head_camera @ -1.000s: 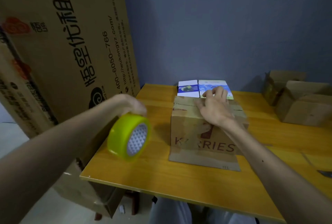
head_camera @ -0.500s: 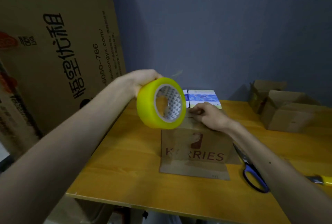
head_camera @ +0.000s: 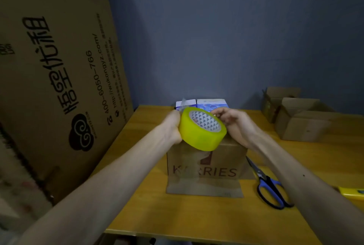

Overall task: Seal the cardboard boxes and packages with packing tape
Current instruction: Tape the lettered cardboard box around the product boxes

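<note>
Mid-frame, left hand (head_camera: 173,126) grips the yellow tape roll (head_camera: 199,136) just above the KERRIES box (head_camera: 204,172); right hand (head_camera: 234,124) curls at its rim, grasp unclear.

On the small brown box (head_camera: 226,156), "K·RRIES" is printed, its second letter unreadable. On the large leaning carton (head_camera: 59,79), "悟空优租", "400-6050-766" and "http://wukongyz.com/" are printed.

A pair of scissors (head_camera: 264,178) with blue-and-black handles lies closed on the yellow wooden surface (head_camera: 187,217) to my right, blades pointing away from me. A flat yellow object (head_camera: 352,192) pokes in at the right edge, too cut off to name. A tall brown carton (head_camera: 59,67) printed with black Chinese characters stands at my left. Behind is a plain blue-grey wall (head_camera: 216,38).
</note>
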